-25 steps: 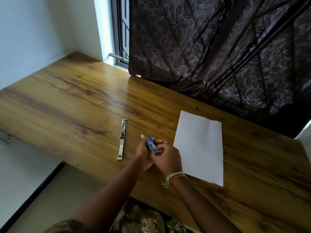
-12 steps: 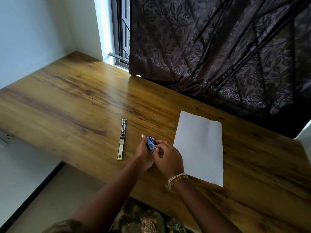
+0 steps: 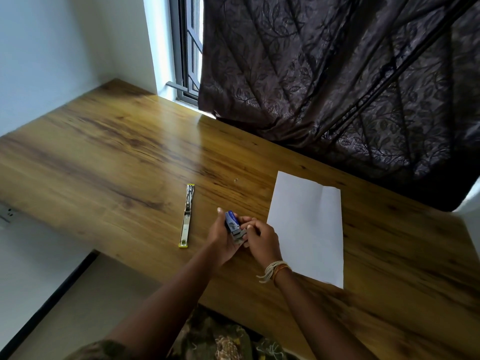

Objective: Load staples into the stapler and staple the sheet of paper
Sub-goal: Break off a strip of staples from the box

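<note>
A small blue staple box (image 3: pixel 231 219) is gripped in my left hand (image 3: pixel 220 235), just above the wooden table (image 3: pixel 117 152). My right hand (image 3: pixel 261 239) pinches a grey inner tray or block of staples (image 3: pixel 239 235) that sticks out of the box's near end. The stapler (image 3: pixel 187 216) lies flat and fully opened out on the table, left of my hands, its yellow end toward me. A white sheet of paper (image 3: pixel 309 224) lies on the table right of my hands, with a fold line down it.
A dark patterned curtain (image 3: pixel 337 87) hangs over the table's far right side. A window frame (image 3: pixel 185 48) stands at the far edge. The table's near edge runs just below my wrists, with floor (image 3: pixel 85 294) to the left.
The grey tray or staple block has come out of the near end of the blue box, drawn by my right hand. The stapler and paper have not moved.
</note>
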`<control>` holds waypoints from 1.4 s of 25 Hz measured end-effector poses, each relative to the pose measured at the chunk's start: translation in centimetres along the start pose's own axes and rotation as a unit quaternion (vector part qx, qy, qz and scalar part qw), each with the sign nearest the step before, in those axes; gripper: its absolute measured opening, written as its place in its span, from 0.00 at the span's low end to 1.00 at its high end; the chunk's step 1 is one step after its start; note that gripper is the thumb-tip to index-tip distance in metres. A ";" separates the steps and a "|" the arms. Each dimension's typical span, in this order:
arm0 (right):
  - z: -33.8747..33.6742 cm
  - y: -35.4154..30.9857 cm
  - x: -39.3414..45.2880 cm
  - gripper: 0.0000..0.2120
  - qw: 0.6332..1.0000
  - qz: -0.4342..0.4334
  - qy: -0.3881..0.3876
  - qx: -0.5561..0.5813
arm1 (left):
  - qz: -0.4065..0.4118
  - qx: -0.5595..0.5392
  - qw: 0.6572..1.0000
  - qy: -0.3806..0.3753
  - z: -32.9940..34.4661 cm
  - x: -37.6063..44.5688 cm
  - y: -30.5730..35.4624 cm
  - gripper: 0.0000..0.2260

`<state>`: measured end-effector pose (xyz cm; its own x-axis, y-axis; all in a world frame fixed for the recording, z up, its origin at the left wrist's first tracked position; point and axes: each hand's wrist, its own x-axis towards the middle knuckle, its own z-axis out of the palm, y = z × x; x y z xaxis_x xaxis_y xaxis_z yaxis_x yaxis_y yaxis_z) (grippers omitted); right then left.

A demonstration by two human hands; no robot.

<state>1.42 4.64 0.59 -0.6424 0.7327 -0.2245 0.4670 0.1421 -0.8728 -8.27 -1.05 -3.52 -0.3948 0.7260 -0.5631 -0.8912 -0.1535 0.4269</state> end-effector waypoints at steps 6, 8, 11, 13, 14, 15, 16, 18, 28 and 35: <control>-0.6 -0.6 0.6 0.11 0.993 0.070 -0.047 0.080 | -0.022 0.000 0.999 -0.031 -0.4 0.5 -0.1 0.31; -0.6 -0.5 0.5 0.09 0.993 0.059 -0.048 0.088 | -0.025 -0.004 0.999 -0.034 -0.3 0.3 -0.1 0.31; -0.4 -0.3 0.3 0.05 0.997 0.032 -0.028 0.058 | -0.017 -0.003 0.999 -0.030 0.1 0.1 0.0 0.29; -0.5 -0.2 0.3 0.07 0.997 0.035 -0.024 0.058 | -0.015 -0.003 1.000 -0.027 0.1 0.0 0.1 0.28; -0.6 -0.2 0.3 0.07 0.997 0.036 -0.024 0.059 | -0.014 -0.004 1.000 -0.025 0.2 -0.1 0.1 0.28; -0.7 -0.1 0.2 0.07 0.998 0.032 -0.022 0.057 | -0.013 -0.001 1.000 -0.022 0.2 -0.2 0.2 0.27; -0.8 -0.1 0.1 0.07 0.999 0.021 -0.014 0.047 | -0.010 0.003 1.000 -0.020 0.3 -0.3 0.2 0.27; -0.9 0.0 -0.2 0.08 1.000 -0.004 0.010 0.029 | -0.005 0.003 1.000 -0.024 0.4 -0.7 0.2 0.26; -0.9 -0.2 0.4 0.06 0.972 -0.138 0.111 -0.156 | 0.009 0.040 0.999 -0.013 0.4 -1.0 0.3 0.10; -1.0 -0.2 1.1 0.07 0.953 -0.151 0.117 -0.237 | 0.017 0.042 0.999 -0.005 0.7 -1.3 0.3 0.10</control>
<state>1.20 6.11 0.96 -0.6636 0.7316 0.1562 0.5402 0.6130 -0.5765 -7.86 -1.58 -2.11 -0.4219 0.7283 -0.5399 -0.8554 -0.1225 0.5033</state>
